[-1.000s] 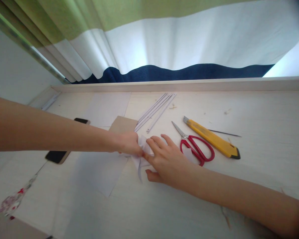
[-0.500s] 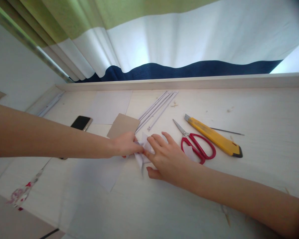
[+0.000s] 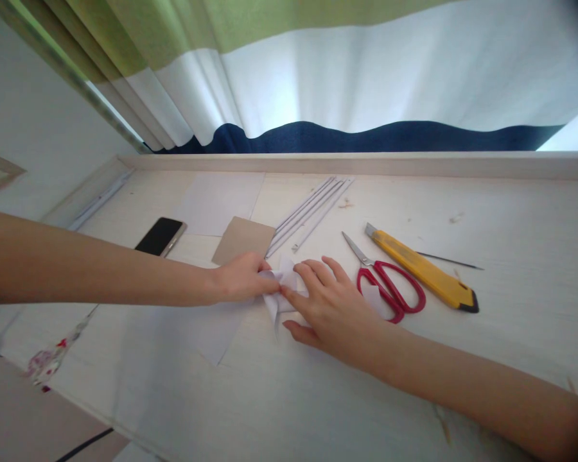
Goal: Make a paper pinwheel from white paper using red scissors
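Observation:
A folded piece of white paper [image 3: 288, 278] lies on the pale table between my hands. My left hand [image 3: 245, 276] pinches its left side between thumb and fingers. Spread fingers of my right hand [image 3: 325, 301] rest on the paper's right part, the index fingertip close to my left thumb; the palm hides some of the sheet. A brown card [image 3: 245, 240] is just behind my left hand. To the right of my right hand lie scissors with red handles [image 3: 390, 289], a white scrap showing through one loop.
Beyond the scissors are a yellow cutter [image 3: 421, 268] and a thin dark rod [image 3: 450, 260]. Thin rolled paper sticks [image 3: 308, 215] lie at the back, near a white sheet [image 3: 221, 202]. A phone [image 3: 161, 237] sits behind my left forearm. A raised ledge [image 3: 366, 165] borders the table.
The view has shifted slightly, so most things appear a little further right. My hands stay at the folded paper, with hardly any movement relative to it.

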`<state>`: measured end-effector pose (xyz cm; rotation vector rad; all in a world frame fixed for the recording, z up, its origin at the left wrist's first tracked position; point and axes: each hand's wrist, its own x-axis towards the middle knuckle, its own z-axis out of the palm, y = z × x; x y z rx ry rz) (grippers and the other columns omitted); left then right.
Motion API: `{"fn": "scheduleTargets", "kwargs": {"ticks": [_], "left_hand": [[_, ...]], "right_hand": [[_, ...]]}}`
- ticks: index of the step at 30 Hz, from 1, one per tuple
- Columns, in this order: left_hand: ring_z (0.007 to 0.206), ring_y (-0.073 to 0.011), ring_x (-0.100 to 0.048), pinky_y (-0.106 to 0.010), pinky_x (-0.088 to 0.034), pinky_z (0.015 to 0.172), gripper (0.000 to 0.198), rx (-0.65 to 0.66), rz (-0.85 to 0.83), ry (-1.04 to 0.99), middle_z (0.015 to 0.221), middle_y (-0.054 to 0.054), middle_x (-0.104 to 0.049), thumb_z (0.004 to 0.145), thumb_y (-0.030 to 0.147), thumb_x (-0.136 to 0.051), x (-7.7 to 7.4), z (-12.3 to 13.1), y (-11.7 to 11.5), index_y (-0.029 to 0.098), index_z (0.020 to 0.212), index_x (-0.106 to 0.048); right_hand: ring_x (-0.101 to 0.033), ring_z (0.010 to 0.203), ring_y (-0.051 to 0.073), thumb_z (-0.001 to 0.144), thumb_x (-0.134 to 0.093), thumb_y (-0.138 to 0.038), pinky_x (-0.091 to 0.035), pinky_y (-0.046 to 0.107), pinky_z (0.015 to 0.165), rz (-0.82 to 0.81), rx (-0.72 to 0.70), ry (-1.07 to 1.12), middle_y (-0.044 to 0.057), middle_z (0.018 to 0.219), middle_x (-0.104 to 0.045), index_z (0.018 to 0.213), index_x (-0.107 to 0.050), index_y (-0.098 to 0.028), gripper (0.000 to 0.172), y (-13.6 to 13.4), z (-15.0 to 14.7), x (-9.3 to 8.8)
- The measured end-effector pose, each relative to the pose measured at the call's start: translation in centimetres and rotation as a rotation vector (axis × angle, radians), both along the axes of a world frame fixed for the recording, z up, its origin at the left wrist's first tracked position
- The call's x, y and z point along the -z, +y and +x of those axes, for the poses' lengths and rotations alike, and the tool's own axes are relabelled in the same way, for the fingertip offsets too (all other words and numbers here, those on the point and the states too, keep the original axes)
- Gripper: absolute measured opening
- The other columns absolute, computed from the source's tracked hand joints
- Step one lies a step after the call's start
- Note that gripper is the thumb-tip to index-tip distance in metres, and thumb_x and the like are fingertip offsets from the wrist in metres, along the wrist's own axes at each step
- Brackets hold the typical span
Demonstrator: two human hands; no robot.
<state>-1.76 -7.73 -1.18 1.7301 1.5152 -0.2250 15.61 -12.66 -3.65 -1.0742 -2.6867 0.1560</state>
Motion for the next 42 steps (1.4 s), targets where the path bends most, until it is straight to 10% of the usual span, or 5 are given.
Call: {"fn": "scheduleTargets", "kwargs": {"ticks": [11, 18, 28, 35, 42], "left_hand": [[0.050, -0.0121, -0.045, -0.020, -0.029, 0.044, 0.021, -0.014, -0.004, -0.076, 0.050, 0.002, -0.048, 0.065, 0.031, -0.048, -0.5, -1.1, 0.0, 0.013, 0.058, -0.057], [0.060, -0.0123, -0.052, -0.019, -0.036, 0.052, 0.019, 0.064, 0.169, -0.230, 0.062, 0.003, -0.058, 0.069, 0.027, -0.049, -3.4, 0.0, 0.1, 0.015, 0.071, -0.063], [0.070, -0.0146, -0.057, -0.020, -0.040, 0.058, 0.020, 0.114, 0.244, -0.355, 0.070, 0.002, -0.062, 0.072, 0.029, -0.051, -4.5, -0.8, -0.7, 0.015, 0.077, -0.064], [0.066, -0.0123, -0.057, -0.018, -0.041, 0.057, 0.017, 0.021, 0.215, -0.434, 0.070, 0.003, -0.064, 0.071, 0.027, -0.053, -4.7, -1.7, -0.6, 0.016, 0.076, -0.065], [0.072, -0.0125, -0.059, -0.019, -0.044, 0.064, 0.016, -0.116, 0.164, -0.587, 0.077, 0.003, -0.066, 0.071, 0.025, -0.056, -4.3, -2.1, -0.6, 0.017, 0.078, -0.066]], "right_hand": [[-0.044, 0.104, 0.026, 0.081, -0.046, -0.030, -0.039, 0.041, 0.086, -0.074, 0.082, 0.239, 0.015, 0.114, -0.048, 0.109, -0.053, -0.016, 0.032, 0.8, 0.4, -1.3], [-0.052, 0.095, 0.019, 0.067, -0.063, -0.037, -0.047, 0.036, 0.081, -0.597, 0.368, 0.809, 0.008, 0.113, -0.048, 0.117, -0.036, -0.022, 0.059, 2.0, 1.1, -1.6], [-0.059, 0.085, 0.019, 0.063, -0.068, -0.033, -0.047, 0.038, 0.076, -1.034, 0.231, 0.841, 0.004, 0.090, -0.061, 0.114, -0.039, -0.025, 0.059, 3.3, 1.2, -1.9], [-0.039, 0.113, 0.024, 0.056, -0.072, -0.040, -0.035, 0.042, 0.093, -0.505, 0.152, 0.667, 0.007, 0.124, -0.040, 0.125, -0.030, -0.028, 0.081, 3.0, 3.0, -2.4], [-0.033, 0.114, 0.027, 0.064, -0.068, -0.035, -0.028, 0.045, 0.096, 0.006, -0.009, 0.480, 0.005, 0.118, -0.035, 0.092, -0.062, -0.028, 0.030, 1.4, 2.8, -2.5]]}}
